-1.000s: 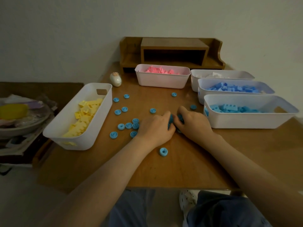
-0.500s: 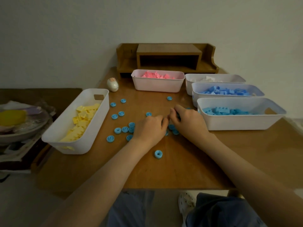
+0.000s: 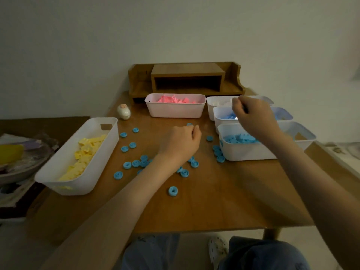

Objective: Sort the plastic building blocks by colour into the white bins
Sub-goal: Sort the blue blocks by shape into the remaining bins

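Head view: the right hand [image 3: 253,119] hangs above the blue-block bins [image 3: 247,151] at the right edge of the table [image 3: 224,207]. The left hand [image 3: 181,144] rests among scattered blue round blocks [image 3: 135,163] mid-table. Both are curled, grip impossible to tell. A lone block [image 3: 173,191] lies nearest the front edge.

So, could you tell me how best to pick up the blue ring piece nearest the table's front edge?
Pinch the blue ring piece across its outer rim from straight above. It lies flat, hole upward, clear of the others, so both sides are probably open.
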Tool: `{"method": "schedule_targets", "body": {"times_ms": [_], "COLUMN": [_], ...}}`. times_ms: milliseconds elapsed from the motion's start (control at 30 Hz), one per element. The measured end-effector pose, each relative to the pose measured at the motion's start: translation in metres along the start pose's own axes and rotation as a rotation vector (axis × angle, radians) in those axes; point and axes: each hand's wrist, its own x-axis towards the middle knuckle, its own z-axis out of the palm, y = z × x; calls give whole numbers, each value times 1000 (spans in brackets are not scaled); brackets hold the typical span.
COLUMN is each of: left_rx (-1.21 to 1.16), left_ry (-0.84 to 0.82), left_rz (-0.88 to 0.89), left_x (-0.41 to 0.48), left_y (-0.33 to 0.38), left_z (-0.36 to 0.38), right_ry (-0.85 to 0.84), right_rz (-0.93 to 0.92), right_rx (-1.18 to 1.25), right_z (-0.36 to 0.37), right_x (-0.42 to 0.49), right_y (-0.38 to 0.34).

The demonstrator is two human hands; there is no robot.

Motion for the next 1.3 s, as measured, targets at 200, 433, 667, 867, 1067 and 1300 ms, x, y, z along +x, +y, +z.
{"method": "schedule_targets", "body": {"times_ms": [200, 433, 667, 867, 1067, 1300], "left_rx": [-277, -240, -135, -112, -163, 330], "left_ry": [-47, -222, -565, -532, -519, -887], "left_rz": [82, 159, 127, 172, 170, 68], "left_x": [37, 77, 84, 78, 49, -16], "left_y": [61, 114, 112, 111, 75, 3], "left_z": [10, 58, 86, 58, 8, -43], "right_ry": [-135, -339, -583, -379, -327, -470], "right_rz": [175, 251, 290, 179, -16, -146], "right_rx": [-166, -126, -214, -238, -69, -31], "right_z": [-16, -28, -36, -34, -19, 16], "right_x": [7, 7, 3, 0, -11, -41], "right_y": [63, 80, 91, 77, 26, -47]}}
